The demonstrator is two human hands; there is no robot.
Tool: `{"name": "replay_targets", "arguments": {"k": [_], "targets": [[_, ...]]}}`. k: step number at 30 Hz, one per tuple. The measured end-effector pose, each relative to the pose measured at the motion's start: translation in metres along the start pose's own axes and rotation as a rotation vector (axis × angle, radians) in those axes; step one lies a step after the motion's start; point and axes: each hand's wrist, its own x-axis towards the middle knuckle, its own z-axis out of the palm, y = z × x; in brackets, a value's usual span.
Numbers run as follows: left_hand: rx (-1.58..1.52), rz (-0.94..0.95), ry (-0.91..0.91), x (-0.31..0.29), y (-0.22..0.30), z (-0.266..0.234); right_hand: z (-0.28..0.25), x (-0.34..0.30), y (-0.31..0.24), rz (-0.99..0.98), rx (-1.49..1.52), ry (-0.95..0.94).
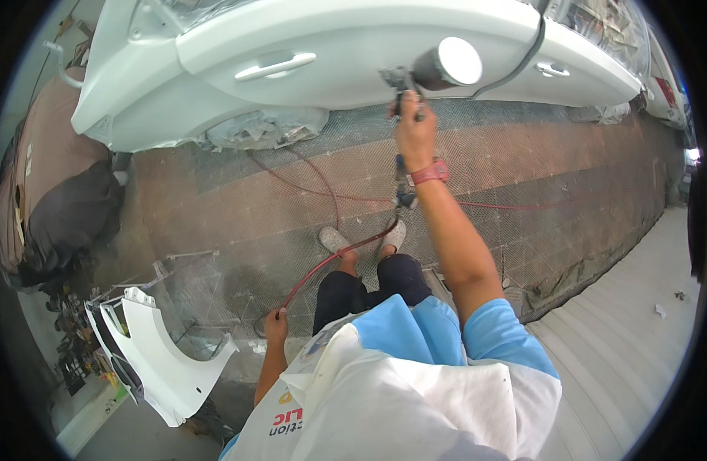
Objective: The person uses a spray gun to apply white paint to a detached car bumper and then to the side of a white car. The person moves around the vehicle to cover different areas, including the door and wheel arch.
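My right hand is closed round the handle of a paint spray gun, held up close to the side of a white car body. A dark cup with a white round top sits on the gun, tilted to the right. From below the gun's grip a red air hose curves down toward me. My left hand, low at my left side, is closed round that hose. A red band circles my right wrist.
A white fender panel hangs on a metal stand at lower left. Plastic sheeting covers a wheel. More hose crosses the patterned floor. A covered bulky object stands at left, and a pale ribbed surface lies at right.
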Motion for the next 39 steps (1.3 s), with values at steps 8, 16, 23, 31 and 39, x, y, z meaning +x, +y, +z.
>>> {"name": "replay_targets", "arguments": {"k": [8, 16, 23, 31, 39], "targets": [[-0.124, -0.21, 0.132, -0.017, -0.112, -0.025, 0.201, -0.076, -0.045, -0.054, 0.034, -0.256], [-0.133, -0.224, 0.105, 0.004, -0.137, -0.037, 0.244, -0.065, -0.061, 0.064, 0.278, -0.417], [-0.072, 0.005, -0.071, 0.038, -0.017, -0.034, 0.071, -0.004, -0.022, -0.017, -0.081, -0.108], [-0.006, 0.303, -0.248, 0.038, 0.214, -0.012, -0.159, 0.07, 0.029, 0.032, -0.161, 0.149], [0.009, 0.411, -0.281, 0.034, 0.313, 0.011, -0.287, 0.134, 0.038, 0.088, -0.231, 0.315]]}}
